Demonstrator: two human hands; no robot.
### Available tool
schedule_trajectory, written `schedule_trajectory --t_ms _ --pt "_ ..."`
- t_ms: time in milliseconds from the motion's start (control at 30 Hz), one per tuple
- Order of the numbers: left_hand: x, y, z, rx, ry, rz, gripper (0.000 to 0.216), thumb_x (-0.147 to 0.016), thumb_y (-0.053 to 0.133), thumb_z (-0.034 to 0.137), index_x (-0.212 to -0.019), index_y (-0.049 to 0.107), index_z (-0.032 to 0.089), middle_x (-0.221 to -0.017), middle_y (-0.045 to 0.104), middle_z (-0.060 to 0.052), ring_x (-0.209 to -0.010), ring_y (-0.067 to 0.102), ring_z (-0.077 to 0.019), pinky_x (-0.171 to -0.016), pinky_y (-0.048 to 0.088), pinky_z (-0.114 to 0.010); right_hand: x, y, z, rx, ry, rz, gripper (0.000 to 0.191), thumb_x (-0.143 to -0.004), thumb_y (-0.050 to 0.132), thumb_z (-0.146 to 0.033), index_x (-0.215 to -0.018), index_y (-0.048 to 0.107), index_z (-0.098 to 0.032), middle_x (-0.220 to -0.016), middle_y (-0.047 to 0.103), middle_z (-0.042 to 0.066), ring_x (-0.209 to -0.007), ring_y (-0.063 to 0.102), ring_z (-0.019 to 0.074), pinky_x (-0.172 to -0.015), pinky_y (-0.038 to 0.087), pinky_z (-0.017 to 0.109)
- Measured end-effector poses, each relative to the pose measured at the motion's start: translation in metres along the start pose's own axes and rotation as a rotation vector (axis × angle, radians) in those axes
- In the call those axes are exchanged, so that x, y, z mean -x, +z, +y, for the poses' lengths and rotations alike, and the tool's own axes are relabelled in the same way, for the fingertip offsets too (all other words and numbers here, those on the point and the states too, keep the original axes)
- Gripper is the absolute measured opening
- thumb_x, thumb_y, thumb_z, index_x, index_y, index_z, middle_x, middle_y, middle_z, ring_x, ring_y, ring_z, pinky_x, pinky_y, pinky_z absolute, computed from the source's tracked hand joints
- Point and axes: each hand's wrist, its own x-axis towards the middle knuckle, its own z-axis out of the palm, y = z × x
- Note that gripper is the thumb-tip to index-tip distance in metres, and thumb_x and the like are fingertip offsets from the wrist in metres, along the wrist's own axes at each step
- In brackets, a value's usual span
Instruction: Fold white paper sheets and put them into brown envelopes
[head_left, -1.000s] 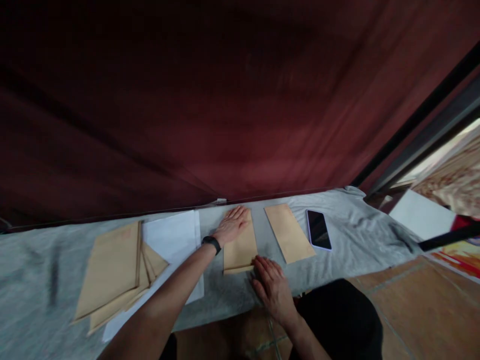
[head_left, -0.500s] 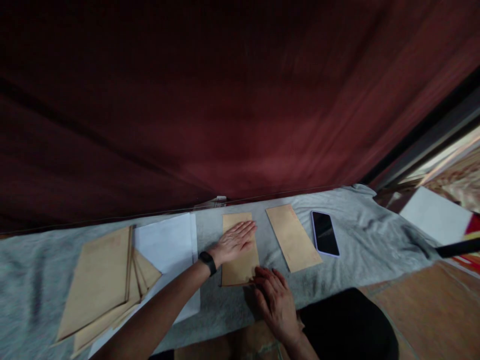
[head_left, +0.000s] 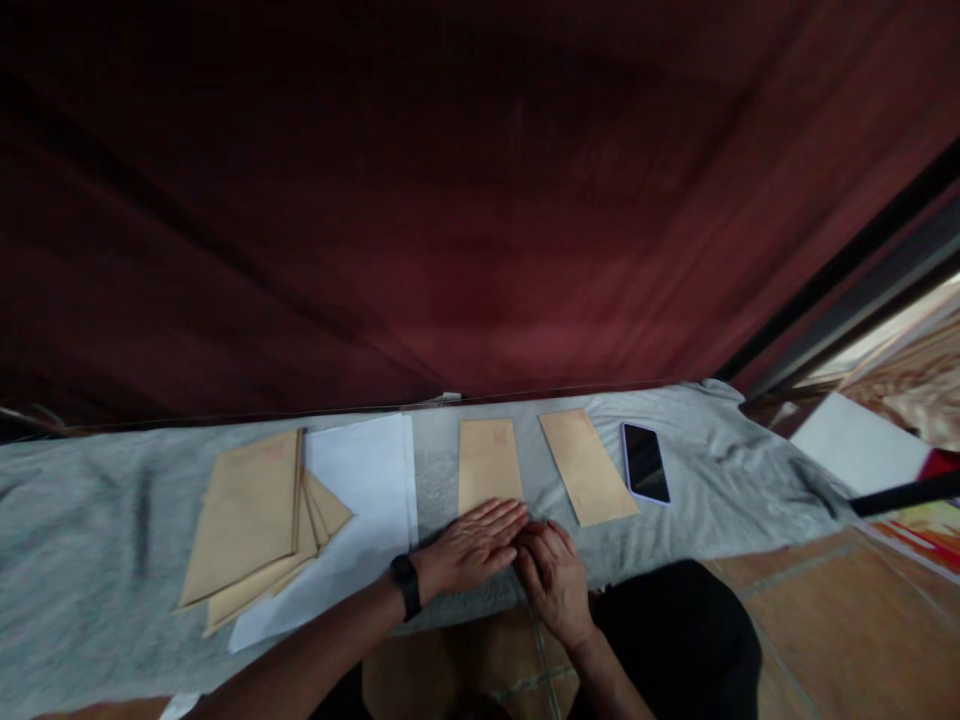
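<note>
- L hand [head_left: 480, 542]: palm down, fingers straight & tgthr, laid flat over the near end of a brown kraft envelope [head_left: 489, 460]; not clamped on anything; black wristband [head_left: 406, 586] on that wrist
- R hand [head_left: 555, 580]: fingers curled, just beside L fingertips, by the envelope's near R corner; can't tell if it's pinching the paper, as the fingertips are hidden
- That envelope lies flat on a grey blanket [head_left: 712, 480], approx centre, far end uncovered w/ faint red print at its R corner
- To its R, apart: second kraft envelope [head_left: 587, 468], flat & slanted
- Just beyond that: smartphone [head_left: 646, 463], dark screen, lavender case
- To the L: fanned pile of kraft envelopes [head_left: 247, 510], partly on top of white paper sheets [head_left: 360, 470]
- Behind: dark red curtain [head_left: 480, 230]; below R: person's black-clad knee [head_left: 682, 640] & brown tiled floor [head_left: 810, 600]
</note>
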Motion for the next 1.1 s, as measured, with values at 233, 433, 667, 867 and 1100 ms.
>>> schedule_trajectory --t_ms 233,433,667,867,1100 --pt "0.002 -0.007 -0.018 0.075 0.007 -0.106 0.049 -0.108 0.025 0.036 -0.156 0.03 0.026 -0.161 0.036 0.0 -0.148 0.031 -0.0105 -0.122 0.027 -0.029 0.002 0.0 0.0 -0.008 -0.018 -0.001 0.026 -0.101 0.045 -0.023 -0.118 0.064 -0.027 -0.113 0.07 0.004 -0.111 0.064 0.0199 -0.111 0.042 0.046" --pt "-0.047 -0.007 -0.082 -0.108 -0.233 0.03 0.052 -0.106 0.024 0.038 -0.156 0.03 0.023 -0.163 0.032 -0.004 -0.151 0.024 -0.0138 -0.125 0.016 -0.038 0.004 0.002 0.001 0.016 -0.013 0.024 0.028 -0.099 0.046 -0.021 -0.12 0.063 -0.027 -0.116 0.071 0.004 -0.111 0.064 0.0203 -0.111 0.042 0.045" --pt "-0.094 -0.002 -0.112 -0.198 -0.337 0.159 0.053 -0.102 0.031 0.031 -0.155 0.031 0.031 -0.162 0.034 0.002 -0.152 0.021 -0.0171 -0.126 0.008 -0.044 0.003 0.001 0.001 0.047 -0.011 0.0 0.031 -0.096 0.047 -0.018 -0.119 0.064 -0.028 -0.115 0.071 0.004 -0.112 0.064 0.02 -0.11 0.042 0.044" --pt "-0.077 0.005 -0.097 -0.167 -0.2 0.093 0.052 -0.104 0.028 0.036 -0.154 0.033 0.025 -0.163 0.032 -0.002 -0.151 0.022 -0.0142 -0.126 0.011 -0.039 0.004 0.002 0.001 0.023 -0.001 -0.016 0.03 -0.096 0.046 -0.018 -0.12 0.063 -0.027 -0.116 0.07 0.004 -0.113 0.063 0.0207 -0.111 0.041 0.045" --pt "-0.032 0.007 -0.051 -0.066 -0.07 0.017 0.053 -0.105 0.033 0.04 -0.155 0.031 0.026 -0.163 0.031 -0.002 -0.151 0.023 -0.0128 -0.125 0.014 -0.034 0.005 0.003 0.0 0.016 0.001 0.025 0.027 -0.097 0.046 -0.019 -0.116 0.063 -0.027 -0.113 0.071 0.005 -0.11 0.064 0.0213 -0.108 0.044 0.046"
